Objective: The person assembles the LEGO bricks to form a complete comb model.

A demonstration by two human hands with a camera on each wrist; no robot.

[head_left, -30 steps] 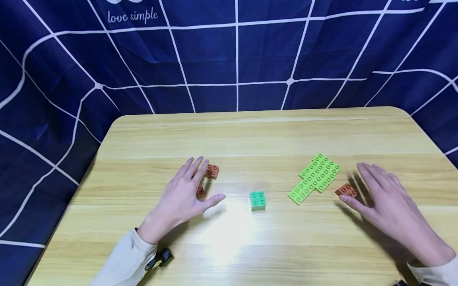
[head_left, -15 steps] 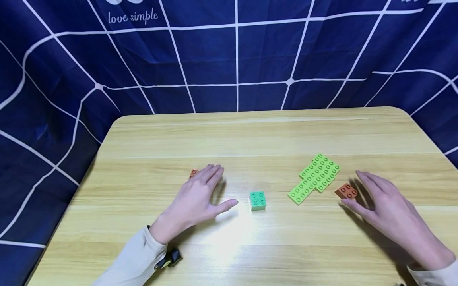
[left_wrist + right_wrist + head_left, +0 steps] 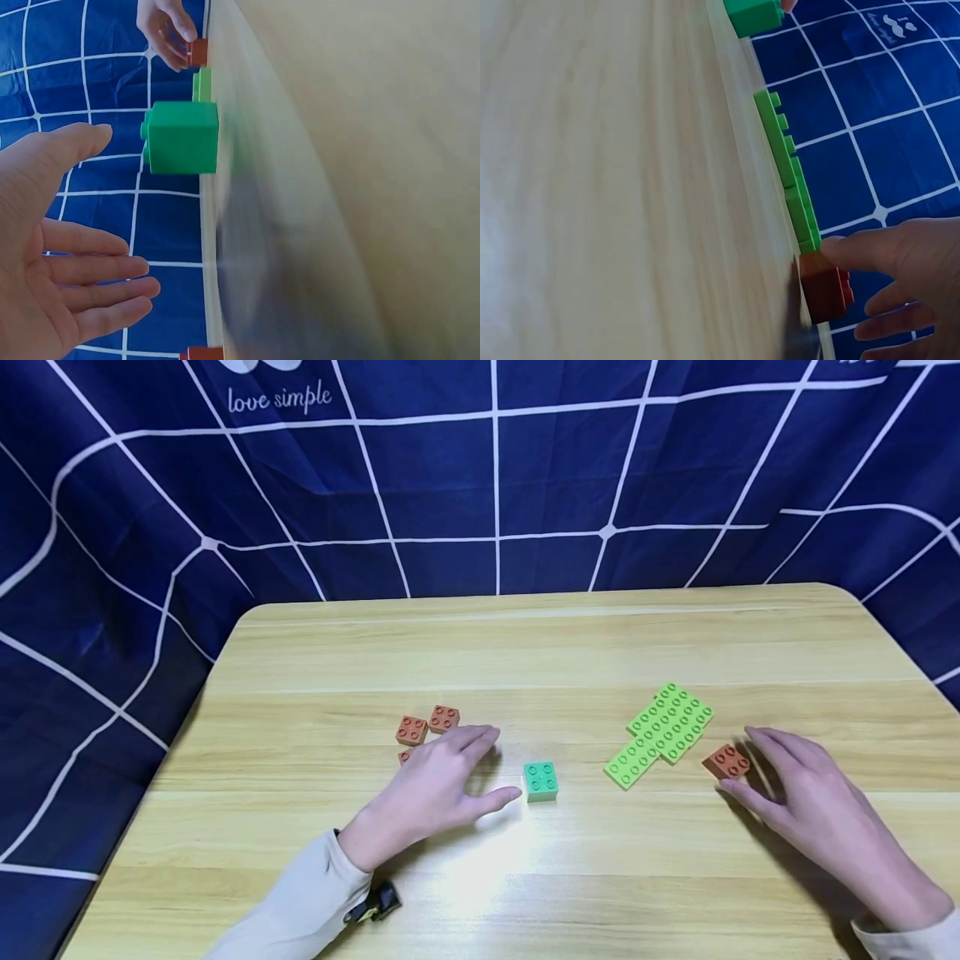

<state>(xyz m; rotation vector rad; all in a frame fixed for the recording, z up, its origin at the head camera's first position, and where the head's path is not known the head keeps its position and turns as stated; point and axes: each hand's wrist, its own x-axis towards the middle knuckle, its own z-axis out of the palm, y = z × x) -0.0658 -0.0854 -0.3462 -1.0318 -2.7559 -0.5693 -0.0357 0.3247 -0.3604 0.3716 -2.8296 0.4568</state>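
Observation:
My left hand (image 3: 442,781) hovers over the table with its fingers straight and thumb spread, holding nothing. Just right of its thumb sits a green two-by-two toy brick (image 3: 540,782), (image 3: 184,139), with a small gap between them in the head view. My right hand (image 3: 813,802) is held around the right side of a reddish-brown brick (image 3: 727,762), thumb in front and fingers behind. In the right wrist view the thumb overlaps a corner of that brick (image 3: 823,292); whether it touches I cannot tell.
Left of and behind the left hand lie reddish-brown bricks (image 3: 411,730), one partly hidden by the hand. Light green studded plates (image 3: 663,735) lie flat between the green brick and the right hand. A dark blue curtain (image 3: 555,468) with white lines hangs behind the wooden table (image 3: 525,643).
My left hand has moved right and slightly nearer me, away from the reddish-brown bricks and towards the green brick. The right hand's fingers have lowered slightly beside its brick.

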